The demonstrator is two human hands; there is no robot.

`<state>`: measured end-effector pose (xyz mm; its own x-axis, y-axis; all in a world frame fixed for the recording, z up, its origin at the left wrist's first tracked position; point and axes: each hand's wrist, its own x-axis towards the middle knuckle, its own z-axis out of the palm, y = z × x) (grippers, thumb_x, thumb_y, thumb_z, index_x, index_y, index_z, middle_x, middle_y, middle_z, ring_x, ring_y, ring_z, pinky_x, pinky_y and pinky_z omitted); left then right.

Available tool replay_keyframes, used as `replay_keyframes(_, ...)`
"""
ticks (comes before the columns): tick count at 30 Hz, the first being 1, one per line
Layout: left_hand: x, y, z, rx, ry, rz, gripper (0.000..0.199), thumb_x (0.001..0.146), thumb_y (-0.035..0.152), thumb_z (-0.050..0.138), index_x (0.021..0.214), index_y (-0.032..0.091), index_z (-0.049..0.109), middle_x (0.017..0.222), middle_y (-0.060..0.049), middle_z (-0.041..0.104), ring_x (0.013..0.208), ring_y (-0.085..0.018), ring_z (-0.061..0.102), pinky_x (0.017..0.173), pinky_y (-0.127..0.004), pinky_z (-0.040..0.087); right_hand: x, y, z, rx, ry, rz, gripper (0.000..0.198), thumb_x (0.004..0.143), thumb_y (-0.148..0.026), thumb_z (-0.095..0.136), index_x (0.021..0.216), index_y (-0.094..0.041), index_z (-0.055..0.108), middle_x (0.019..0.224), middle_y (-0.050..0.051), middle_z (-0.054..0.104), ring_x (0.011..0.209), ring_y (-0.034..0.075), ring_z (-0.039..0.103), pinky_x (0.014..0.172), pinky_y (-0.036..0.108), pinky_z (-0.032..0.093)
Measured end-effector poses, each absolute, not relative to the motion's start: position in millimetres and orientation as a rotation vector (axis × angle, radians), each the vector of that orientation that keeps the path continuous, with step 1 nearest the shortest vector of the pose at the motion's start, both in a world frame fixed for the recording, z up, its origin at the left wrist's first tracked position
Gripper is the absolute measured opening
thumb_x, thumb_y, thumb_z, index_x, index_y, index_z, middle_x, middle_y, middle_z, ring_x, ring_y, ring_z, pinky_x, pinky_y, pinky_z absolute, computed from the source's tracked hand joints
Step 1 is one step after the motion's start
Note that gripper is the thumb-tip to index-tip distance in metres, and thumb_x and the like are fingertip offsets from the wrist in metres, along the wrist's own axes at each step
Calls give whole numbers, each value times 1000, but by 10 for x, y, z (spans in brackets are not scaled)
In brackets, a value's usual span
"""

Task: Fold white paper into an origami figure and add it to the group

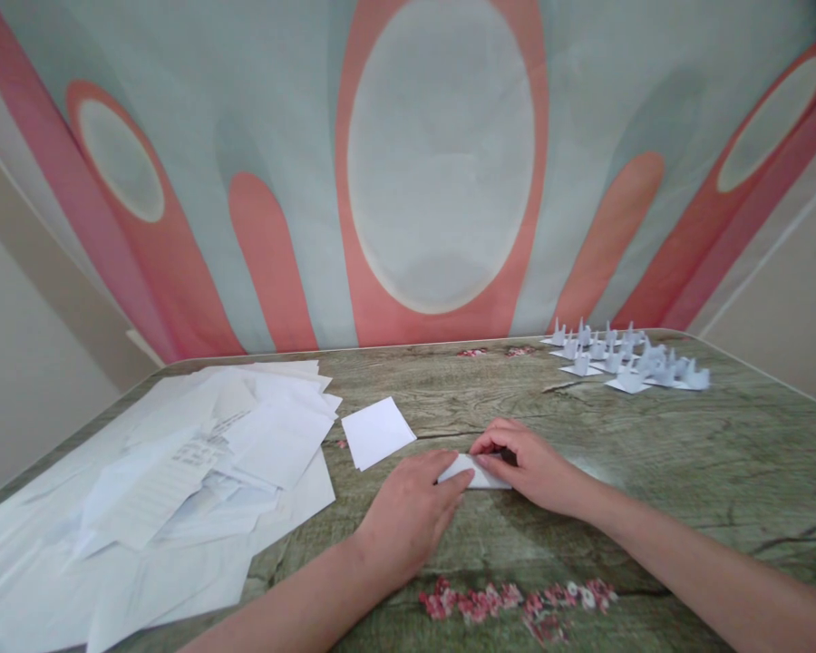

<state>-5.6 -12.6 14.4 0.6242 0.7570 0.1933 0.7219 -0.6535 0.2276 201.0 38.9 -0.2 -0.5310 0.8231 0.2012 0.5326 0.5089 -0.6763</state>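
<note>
A small folded white paper [488, 477] lies on the wood-grain table, partly covered by my fingers. My left hand [414, 508] holds its left end, with the thumb along the near side and the other fingers over the far side. At the top right edge of the paper, my right hand [527, 467] pinches with thumb and forefinger, its fingers curled. Just beyond my left hand is a short stack of square white sheets [379, 433], lying flat and turned slightly.
A large loose heap of white papers [177, 481], some printed, spreads over the left of the table [707, 490]. Several folded paper cranes [629, 358] stand in rows at the far right. A patterned cloth [442, 163] hangs behind the table's back edge.
</note>
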Motion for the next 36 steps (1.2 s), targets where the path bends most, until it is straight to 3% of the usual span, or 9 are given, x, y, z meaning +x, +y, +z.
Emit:
replay_keyframes(13, -102, -18, 155, 2623, 1246, 535, 27, 89, 23, 43, 111, 20, 59, 112, -5, 61, 104, -18, 53, 94, -36, 41, 2018, 384, 25, -1115, -2272, 732, 12, 82, -27, 55, 82, -20, 65, 77, 3, 58, 78, 17, 52, 72, 30, 38)
replay_keyframes(22, -105, -16, 162, 2639, 1259, 517, 26, 89, 23, 44, 110, 20, 58, 110, -5, 60, 102, -20, 53, 90, -37, 43, 2154, 352, 129, -1075, -2363, 874, 20, 76, -28, 61, 95, -21, 65, 93, 4, 58, 85, 17, 54, 76, 29, 42)
replay_keyframes(30, -122, -2, 162, 2568, 1294, 544, 25, 88, 24, 45, 108, 20, 60, 105, -7, 58, 98, -21, 51, 87, -37, 43, 2214, 376, 133, -1200, -2382, 746, 24, 70, -27, 66, 93, -20, 64, 92, 4, 57, 88, 19, 53, 78, 31, 41)
replay_keyframes(36, -106, -12, 180, 2533, 1295, 580, 24, 87, 23, 46, 107, 19, 60, 102, -7, 56, 96, -20, 51, 87, -35, 43, 2217, 346, 209, -1181, -2448, 684, 22, 74, -24, 63, 96, -22, 65, 92, 4, 56, 87, 20, 52, 78, 31, 40)
